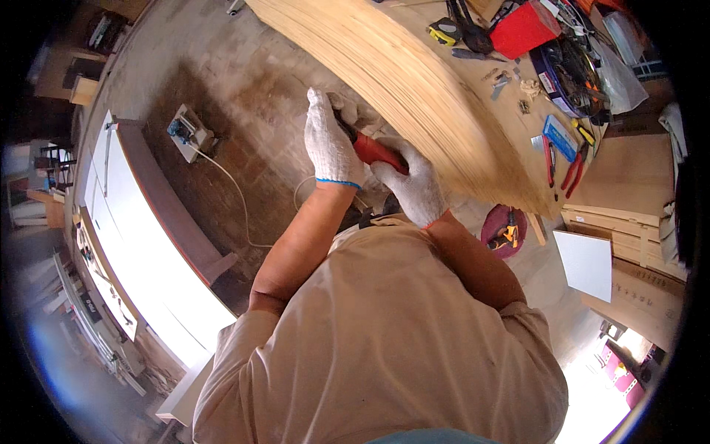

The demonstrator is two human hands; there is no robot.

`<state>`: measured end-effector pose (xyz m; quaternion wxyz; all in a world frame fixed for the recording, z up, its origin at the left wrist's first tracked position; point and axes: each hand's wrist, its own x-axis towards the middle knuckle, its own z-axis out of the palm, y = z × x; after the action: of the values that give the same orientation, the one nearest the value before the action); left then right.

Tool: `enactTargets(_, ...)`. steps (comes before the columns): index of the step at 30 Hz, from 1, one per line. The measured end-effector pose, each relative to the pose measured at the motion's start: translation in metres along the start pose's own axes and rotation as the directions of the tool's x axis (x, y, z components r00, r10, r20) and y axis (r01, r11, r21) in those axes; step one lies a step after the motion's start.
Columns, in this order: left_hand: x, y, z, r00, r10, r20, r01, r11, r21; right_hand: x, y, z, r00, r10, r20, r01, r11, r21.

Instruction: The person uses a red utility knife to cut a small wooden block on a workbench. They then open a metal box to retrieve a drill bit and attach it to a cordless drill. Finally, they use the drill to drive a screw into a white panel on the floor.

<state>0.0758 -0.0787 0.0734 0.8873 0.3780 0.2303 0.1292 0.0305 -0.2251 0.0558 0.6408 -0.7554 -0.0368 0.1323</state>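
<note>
Both my hands wear white knit gloves and meet on a red and black handheld power tool (372,150). My right hand (416,181) is wrapped around its near end. My left hand (330,140) grips the far end from the left side, its fingers pointing away from me. The glove and the tool's far end cover each other, so the working part is hidden. Just beyond and to the right is a large pale wooden board (414,81) with a curved, grained edge. The tool is close beside that edge; I cannot tell whether it touches.
At right, a worktable (473,74) carries a tape measure (444,31), a red box (523,31), pliers (575,172) and a blue packet (560,138). A yellow drill (506,235) rests in a round tub (488,222). Left are a corded tool (188,132) and long white panels (140,229).
</note>
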Motion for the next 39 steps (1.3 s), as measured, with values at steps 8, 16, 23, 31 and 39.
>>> enactTargets(8, -0.003, -0.002, 0.001, 0.996, -0.084, -0.013, 0.083, 0.995, -0.053, -0.001, -0.004, -0.005, 0.975, -0.22, -0.014, 0.208, 0.938, -0.276)
enactTargets(16, -0.015, 0.006, 0.014, 0.98, -0.144, 0.136, 0.176, 0.947, -0.27, -0.001, -0.008, -0.019, 0.987, 0.148, 0.063, -0.153, 0.985, 0.084)
enactTargets(23, -0.015, 0.012, 0.014, 0.964, -0.252, 0.087, 0.265, 0.94, -0.213, -0.001, -0.018, -0.028, 0.992, 0.004, 0.126, 0.016, 0.988, -0.153)
enactTargets(31, -0.02, 0.001, 0.026, 0.997, 0.013, 0.076, -0.016, 0.999, 0.044, -0.002, -0.009, -0.034, 0.96, 0.139, 0.244, -0.19, 0.96, 0.203)
enactTargets(39, -0.023, 0.004, 0.01, 0.958, 0.091, 0.271, -0.202, 0.887, 0.416, 0.001, -0.007, -0.04, 0.921, 0.112, 0.373, -0.258, 0.894, 0.368)
